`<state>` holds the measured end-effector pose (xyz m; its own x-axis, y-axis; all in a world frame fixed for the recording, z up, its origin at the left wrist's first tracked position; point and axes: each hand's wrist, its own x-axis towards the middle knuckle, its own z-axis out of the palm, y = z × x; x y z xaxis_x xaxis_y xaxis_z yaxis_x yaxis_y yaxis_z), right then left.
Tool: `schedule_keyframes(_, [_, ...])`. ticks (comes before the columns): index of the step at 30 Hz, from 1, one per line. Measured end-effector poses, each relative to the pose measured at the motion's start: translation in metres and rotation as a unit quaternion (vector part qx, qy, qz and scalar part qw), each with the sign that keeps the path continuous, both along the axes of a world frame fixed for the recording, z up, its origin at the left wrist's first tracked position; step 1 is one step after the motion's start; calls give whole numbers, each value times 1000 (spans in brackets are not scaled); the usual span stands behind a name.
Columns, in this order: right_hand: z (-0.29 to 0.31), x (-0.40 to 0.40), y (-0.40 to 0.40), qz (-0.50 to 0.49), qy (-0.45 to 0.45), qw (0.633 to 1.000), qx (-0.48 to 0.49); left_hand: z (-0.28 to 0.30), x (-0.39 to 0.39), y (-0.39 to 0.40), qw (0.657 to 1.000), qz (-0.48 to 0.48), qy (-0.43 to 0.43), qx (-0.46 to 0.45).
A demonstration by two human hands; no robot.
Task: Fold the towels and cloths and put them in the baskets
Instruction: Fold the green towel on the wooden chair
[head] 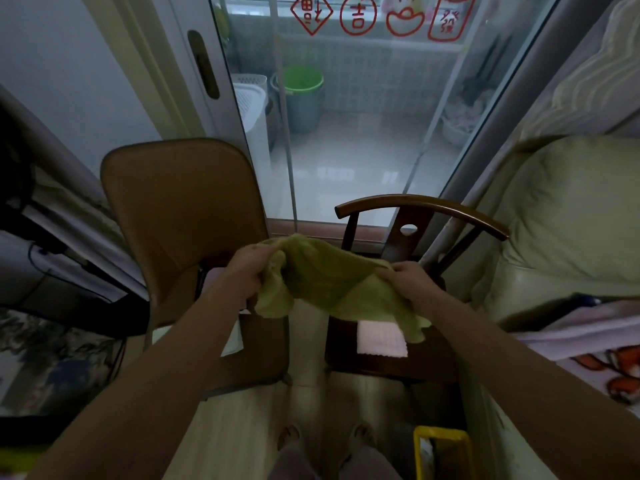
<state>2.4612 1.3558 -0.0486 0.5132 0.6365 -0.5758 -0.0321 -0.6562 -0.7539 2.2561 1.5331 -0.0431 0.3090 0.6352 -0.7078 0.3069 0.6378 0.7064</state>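
Observation:
A green cloth (322, 278) hangs stretched in the air between my two hands, above the gap between two chairs. My left hand (247, 271) grips its bunched left end. My right hand (407, 282) pinches its right edge, and a loose corner droops below. Under that corner a folded pink cloth (381, 337) lies flat on the seat of the dark wooden chair (422, 206). A yellow basket (441, 448) shows partly at the bottom right, near my feet. A white cloth (233, 341) lies on the brown padded chair (180, 202), mostly hidden by my left forearm.
A glass sliding door (346, 150) stands behind the chairs, with buckets and a hamper beyond it. A pale leather sofa (571, 209) fills the right side, with a printed blanket on it. Dark furniture and cables crowd the left.

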Motion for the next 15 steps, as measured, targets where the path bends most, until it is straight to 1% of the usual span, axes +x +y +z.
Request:
schedule_keyframes(2, [9, -15, 16, -103, 113, 987, 58, -11, 3, -11, 998, -15, -25, -52])
schedule_keyframes(4, [11, -31, 30, -131, 168, 973, 91, -17, 8, -24, 995, -19, -49, -82])
schedule_keyframes(5, [11, -40, 36, -137, 188, 967, 105, -13, 10, -33, 993, -6, -70, -100])
schedule_keyframes(8, [12, -62, 43, -159, 259, 937, 171, -4, 16, -54, 976, 34, -155, -147])
schedule_keyframes(9, [11, -65, 43, -155, 262, 934, 186, 0, 16, -59, 972, 47, -176, -150])
schedule_keyframes(10, [9, -68, 41, -139, 250, 939, 193, 2, 15, -62, 969, 59, -190, -148])
schedule_keyframes(13, [5, -73, 33, -41, 187, 966, 176, 4, 12, -68, 966, 102, -189, -140])
schedule_keyframes(15, [3, -77, 30, 4, 165, 972, 167, 4, 9, -70, 964, 117, -190, -148])
